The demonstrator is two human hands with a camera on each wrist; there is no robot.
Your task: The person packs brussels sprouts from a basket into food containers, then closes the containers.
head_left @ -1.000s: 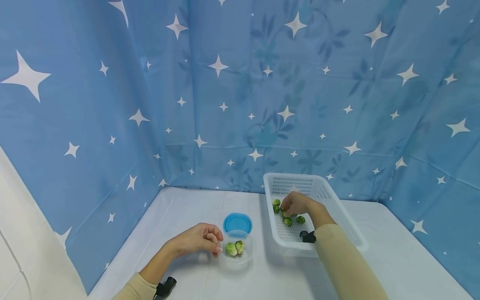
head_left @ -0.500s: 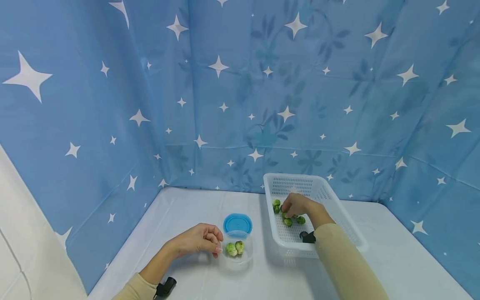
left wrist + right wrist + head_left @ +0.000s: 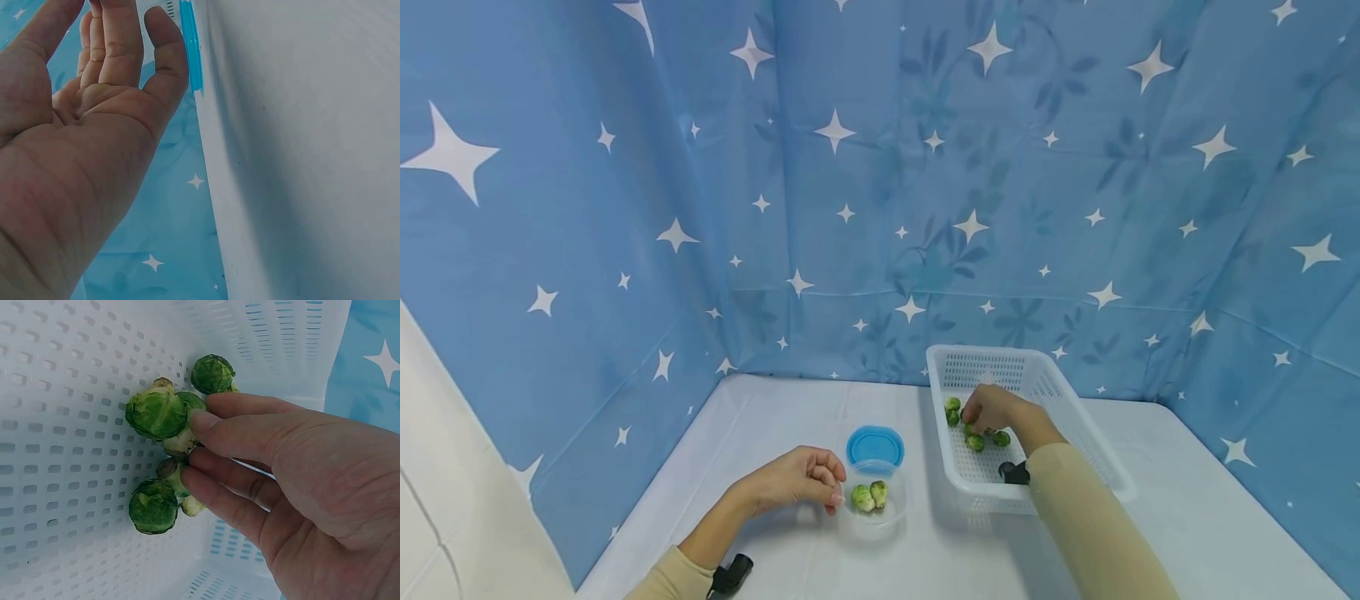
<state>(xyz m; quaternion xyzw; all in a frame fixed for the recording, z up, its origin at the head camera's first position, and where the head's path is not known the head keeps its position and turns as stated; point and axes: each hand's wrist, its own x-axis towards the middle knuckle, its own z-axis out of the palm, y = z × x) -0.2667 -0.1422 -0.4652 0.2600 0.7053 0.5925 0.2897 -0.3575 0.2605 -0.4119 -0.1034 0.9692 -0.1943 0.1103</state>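
One hand, the left hand [image 3: 797,479], lies at the left with bent fingers, their tips at the left rim of a clear cup [image 3: 891,512]; whether they pinch its wall or merely touch it, I cannot tell. Two Brussels sprouts sit side by side in the cup: the left sprout [image 3: 862,498] looks nearly round, so its long axis is hard to read, while the right sprout [image 3: 878,494] is slimmer, longest from near to far. On the cup's far side a blue lid [image 3: 876,447] lies flat on the table [image 3: 805,417].

Farther right stands a white basket [image 3: 981,492], its long axis running near to far, the near end set somewhat rightward. Reaching in from the near right, the right hand [image 3: 996,407] has thumb and fingers drawn close about a pale-based sprout [image 3: 179,442]; they touch it, but how firm that pinch is does not show.

Picking out a sprout from the basket appears to be the step in hand. The next move seems to call for closing on that one alone and raising it clear of its crowded neighbours. Beside it a leafy sprout [image 3: 156,414] shows its stalk end, which seems to point left; the pale-based one is too covered to judge.
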